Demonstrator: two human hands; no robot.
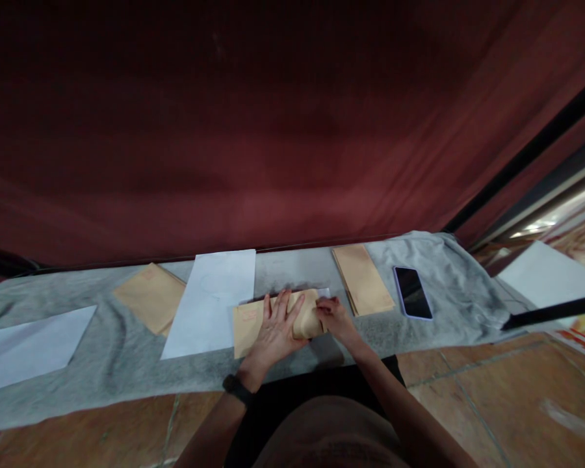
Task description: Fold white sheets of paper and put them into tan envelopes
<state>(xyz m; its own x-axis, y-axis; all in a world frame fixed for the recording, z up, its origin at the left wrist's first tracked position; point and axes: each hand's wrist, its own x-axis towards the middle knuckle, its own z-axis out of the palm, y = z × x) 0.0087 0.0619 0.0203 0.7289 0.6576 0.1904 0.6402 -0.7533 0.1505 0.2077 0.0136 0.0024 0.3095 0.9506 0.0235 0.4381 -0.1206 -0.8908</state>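
Observation:
A brown paper envelope with small red print lies crosswise before me on the grey cloth. My left hand, with a dark watch on the wrist, rests on it with fingers spread. The right end of the envelope bulges upward, and a strip of white paper shows at that end. There my right hand has its fingers closed in a pinch at the envelope's edge. Its fingertips partly hide what they grip. A large white sheet lies partly beneath the envelope's left end.
Brown envelopes are stacked on the right, with a phone beside them. More envelopes and white paper lie to the left. Red fabric hangs behind the grey cloth; a dark bar stands at right.

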